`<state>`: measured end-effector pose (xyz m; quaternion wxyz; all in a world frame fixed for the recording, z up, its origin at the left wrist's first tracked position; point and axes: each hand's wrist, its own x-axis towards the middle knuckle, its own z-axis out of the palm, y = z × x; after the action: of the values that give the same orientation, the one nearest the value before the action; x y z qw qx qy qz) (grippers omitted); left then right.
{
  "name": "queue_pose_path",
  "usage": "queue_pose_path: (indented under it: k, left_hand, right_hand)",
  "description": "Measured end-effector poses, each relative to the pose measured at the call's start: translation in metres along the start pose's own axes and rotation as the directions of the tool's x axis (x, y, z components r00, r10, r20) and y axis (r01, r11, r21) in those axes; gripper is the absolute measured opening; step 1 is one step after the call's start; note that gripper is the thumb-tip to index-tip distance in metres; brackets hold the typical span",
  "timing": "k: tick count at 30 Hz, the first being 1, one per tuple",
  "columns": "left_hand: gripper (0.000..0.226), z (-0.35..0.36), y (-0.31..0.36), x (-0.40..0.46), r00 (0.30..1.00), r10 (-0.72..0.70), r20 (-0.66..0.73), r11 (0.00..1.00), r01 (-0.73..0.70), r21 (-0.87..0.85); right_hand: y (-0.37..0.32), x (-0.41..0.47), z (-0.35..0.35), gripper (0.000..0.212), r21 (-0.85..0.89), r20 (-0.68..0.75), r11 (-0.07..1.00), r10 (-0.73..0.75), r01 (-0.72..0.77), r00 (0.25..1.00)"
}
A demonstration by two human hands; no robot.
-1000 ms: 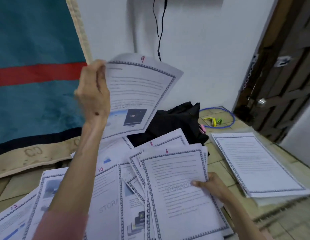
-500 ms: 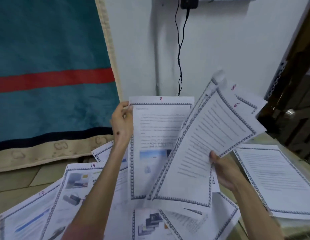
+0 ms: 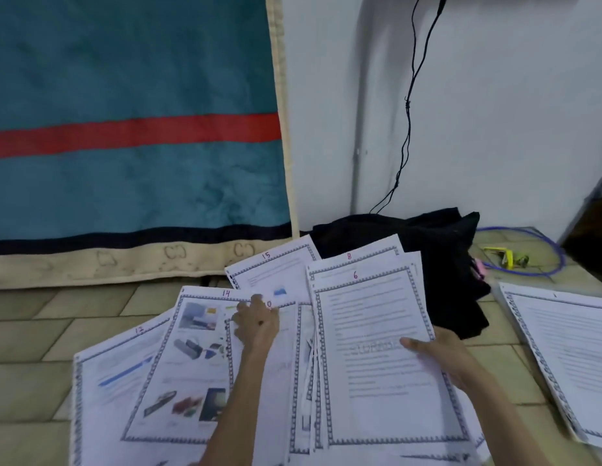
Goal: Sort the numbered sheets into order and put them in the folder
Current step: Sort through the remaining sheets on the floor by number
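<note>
Head view: sheet 6 (image 3: 377, 348) is gripped atop a fan by the right hand (image 3: 444, 358), sheet 10 (image 3: 279, 348) pinched by the left hand (image 3: 257, 326), sheets 12–15 unsorted beside it, no folder seen.

dim indoor light, soft blur, curved edges

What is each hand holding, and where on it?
The right hand holds the sheet marked 6 at its right edge. The left hand pinches the top of the sheet beside it.
</note>
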<state>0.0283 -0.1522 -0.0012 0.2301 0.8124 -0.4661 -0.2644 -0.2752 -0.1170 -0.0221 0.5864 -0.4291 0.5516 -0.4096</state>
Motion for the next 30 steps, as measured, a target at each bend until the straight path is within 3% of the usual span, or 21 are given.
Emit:
queue_pose_path:
  k: [2, 4, 6, 8, 9, 12, 15, 18, 20, 22, 24, 26, 28, 30]
  left_hand:
    - [0.054, -0.003, -0.021, -0.005, 0.984, -0.178, -0.028, 0.984, 0.178, 0.025]
    - [0.062, 0.000, -0.032, -0.009, 0.959, -0.277, -0.059, 0.960, 0.279, 0.023]
    - [0.070, 0.004, -0.043, -0.003, 0.929, -0.348, -0.124, 0.936, 0.351, 0.004]
    - [0.069, 0.005, -0.054, 0.005, 0.920, -0.366, -0.140, 0.930, 0.364, -0.041]
    - [0.061, 0.004, -0.057, 0.008, 0.934, -0.336, -0.124, 0.942, 0.332, -0.055]
    - [0.034, -0.015, -0.050, 0.009, 0.982, -0.144, -0.124, 0.988, 0.135, -0.081]
    - [0.031, -0.053, -0.020, -0.005, 0.969, -0.038, -0.244, 0.974, -0.019, -0.226]
    - [0.016, -0.103, 0.007, -0.025, 0.931, 0.170, -0.324, 0.898, -0.282, -0.338]
    - [0.004, -0.137, 0.021, -0.037, 0.886, 0.290, -0.362, 0.785, -0.436, -0.440]
    - [0.017, -0.165, 0.033, -0.048, 0.824, 0.350, -0.446, 0.710, -0.543, -0.447]
    - [0.020, -0.181, 0.038, -0.050, 0.777, 0.357, -0.518, 0.682, -0.596, -0.424]
    - [0.020, -0.186, 0.041, -0.047, 0.752, 0.342, -0.564, 0.678, -0.613, -0.405]
    - [0.015, -0.180, 0.039, -0.038, 0.772, 0.328, -0.545, 0.699, -0.586, -0.410]
    - [0.007, -0.165, 0.032, -0.026, 0.820, 0.304, -0.485, 0.728, -0.528, -0.436]
  right_hand:
    - [0.009, 0.001, 0.007, 0.023, -0.054, -0.051, 0.998, -0.035, 0.032, 0.998]
    - [0.016, -0.003, 0.011, 0.032, -0.054, -0.087, 0.997, -0.063, 0.059, 0.994]
    - [0.016, -0.010, 0.012, 0.040, -0.024, -0.103, 0.997, -0.073, 0.070, 0.992]
    - [0.014, -0.013, 0.013, 0.032, 0.002, -0.111, 0.998, -0.059, 0.059, 0.992]
    - [0.015, -0.013, 0.012, 0.025, 0.004, -0.099, 0.998, -0.057, 0.058, 0.993]
    - [0.022, -0.007, 0.006, 0.031, -0.024, -0.080, 0.999, -0.050, 0.048, 0.996]
    - [0.022, -0.008, 0.005, 0.032, -0.031, -0.055, 0.998, -0.054, 0.053, 0.997]
    - [0.026, -0.006, 0.003, 0.034, -0.043, -0.058, 0.996, -0.084, 0.082, 0.995]
    - [0.030, -0.003, 0.002, 0.034, -0.049, -0.079, 0.994, -0.100, 0.096, 0.992]
    - [0.033, 0.000, 0.002, 0.032, -0.051, -0.072, 0.994, -0.103, 0.099, 0.992]
    - [0.035, 0.001, 0.002, 0.029, -0.022, -0.054, 0.993, -0.116, 0.115, 0.992]
    - [0.035, 0.001, 0.000, 0.063, 0.012, -0.045, 0.993, -0.116, 0.116, 0.992]
    - [0.039, 0.004, -0.005, 0.091, 0.064, -0.057, 0.989, -0.129, 0.133, 0.990]
    - [0.041, 0.006, -0.010, 0.081, 0.115, -0.080, 0.989, -0.087, 0.096, 0.993]
